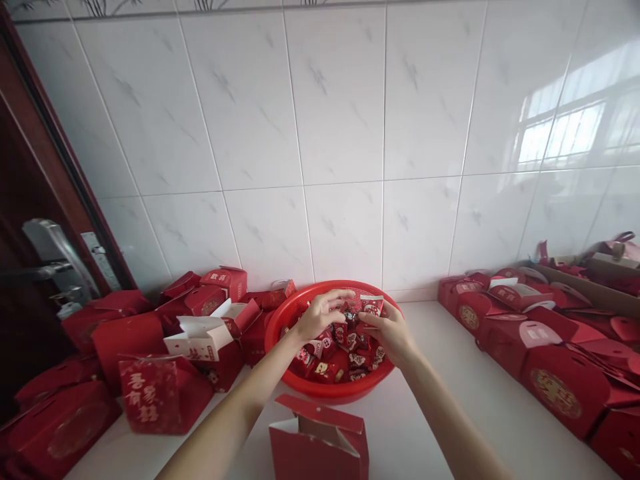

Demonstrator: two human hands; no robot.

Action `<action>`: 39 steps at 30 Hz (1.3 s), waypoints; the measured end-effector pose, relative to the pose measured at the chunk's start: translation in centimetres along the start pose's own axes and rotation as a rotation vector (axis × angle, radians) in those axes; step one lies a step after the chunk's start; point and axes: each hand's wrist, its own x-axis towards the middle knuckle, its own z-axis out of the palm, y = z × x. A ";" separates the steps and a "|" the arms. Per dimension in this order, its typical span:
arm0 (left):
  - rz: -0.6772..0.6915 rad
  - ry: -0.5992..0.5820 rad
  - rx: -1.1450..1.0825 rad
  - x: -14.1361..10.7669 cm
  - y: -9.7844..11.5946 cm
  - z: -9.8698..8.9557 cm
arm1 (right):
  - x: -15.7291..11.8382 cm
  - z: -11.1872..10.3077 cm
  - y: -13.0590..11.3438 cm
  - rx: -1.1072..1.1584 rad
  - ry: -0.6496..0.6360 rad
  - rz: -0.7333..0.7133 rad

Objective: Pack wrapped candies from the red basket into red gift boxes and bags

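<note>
A round red plastic basket [280, 360] stands against the tiled wall, with many wrapped candies [327, 370] in it, mostly red. Over its right side, my right hand [393, 333] pinches a red and white candy packet [372, 307] between thumb and fingers. My left hand [323, 315] reaches over the basket's middle, fingers apart and slightly curled, with nothing visible in them. Just in front of the basket, an open red gift box [317, 443] sits between my forearms, its top flap raised.
Red gift boxes [165, 393] crowd the left side, some with open tops. Rows of closed red boxes [530, 360] line the right, with a cardboard carton [590, 287] behind them. A door handle [60, 253] is at far left.
</note>
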 end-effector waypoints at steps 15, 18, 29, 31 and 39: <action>-0.072 0.000 0.017 0.0 0.1 0.4 | -0.8 0.3 -1.2 -0.104 -0.101 0.089; -0.060 0.088 0.016 0.4 -0.4 0.0 | -0.6 0.2 -1.1 -0.066 -0.057 0.080; -0.254 -0.343 0.917 3.1 -3.0 -2.5 | 0.0 -0.1 -0.6 0.068 0.078 0.053; -0.311 -0.449 0.946 3.2 -3.4 -2.2 | 0.1 -0.1 -0.5 0.073 0.066 0.051; -0.306 -0.439 0.634 2.7 -3.9 -2.3 | 0.3 -0.2 -0.3 0.094 0.089 0.040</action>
